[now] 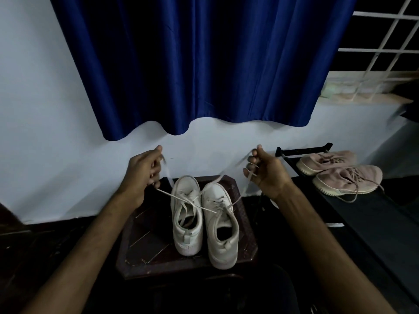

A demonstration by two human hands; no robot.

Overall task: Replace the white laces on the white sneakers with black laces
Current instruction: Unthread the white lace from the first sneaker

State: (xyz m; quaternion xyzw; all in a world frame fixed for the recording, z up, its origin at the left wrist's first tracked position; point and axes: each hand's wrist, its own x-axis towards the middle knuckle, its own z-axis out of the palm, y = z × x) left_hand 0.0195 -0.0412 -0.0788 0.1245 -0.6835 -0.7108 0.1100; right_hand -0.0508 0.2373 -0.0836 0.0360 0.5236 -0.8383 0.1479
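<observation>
Two white sneakers stand side by side on a dark brown plastic stool [145, 241], toes toward the wall: the left sneaker [187, 223] and the right sneaker [222, 232]. A white lace [181, 198] runs from the right sneaker's eyelets out to both sides. My left hand [142, 171] grips one end of it, raised up and to the left of the shoes. My right hand [264, 169] pinches the other end, raised to the right. The lace is pulled taut between hands and shoe. No black lace is clearly in view.
A blue curtain [199, 64] hangs on the white wall behind. At right a pair of pink sneakers [340, 173] lies on a dark cot [374, 223]. A barred window [381, 53] is at the upper right. Dark floor surrounds the stool.
</observation>
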